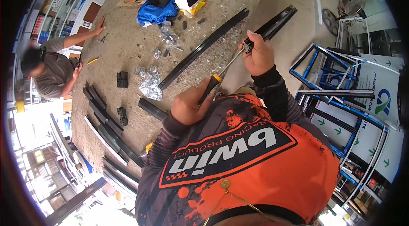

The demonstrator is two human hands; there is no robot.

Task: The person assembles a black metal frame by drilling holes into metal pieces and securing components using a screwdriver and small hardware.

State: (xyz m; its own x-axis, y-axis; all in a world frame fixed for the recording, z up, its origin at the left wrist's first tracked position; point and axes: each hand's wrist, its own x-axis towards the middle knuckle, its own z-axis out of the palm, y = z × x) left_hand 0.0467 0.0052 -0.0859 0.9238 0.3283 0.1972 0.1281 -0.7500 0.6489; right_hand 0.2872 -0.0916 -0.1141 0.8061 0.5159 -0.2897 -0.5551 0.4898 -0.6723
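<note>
My left hand [189,103] is closed around the black and yellow handle of a screwdriver [228,65]. Its metal shaft slants up to the right, and the tip meets the near end of a black metal profile [275,22]. That profile is gripped in my right hand [258,55], thumb on top, and points away to the upper right past the table edge. A small metal fitting seems to sit at its end, partly hidden by my fingers. Left of it, a longer black profile [204,48] lies diagonally on the table.
Clear plastic bags of small parts [150,84], short black blocks [122,79] and more black profiles [104,117] lie on the littered table [128,47]. A blue cloth [158,8] and open box [190,1] are farther off. Another person [53,66] leans at the left edge. Frames [326,70] stack at right.
</note>
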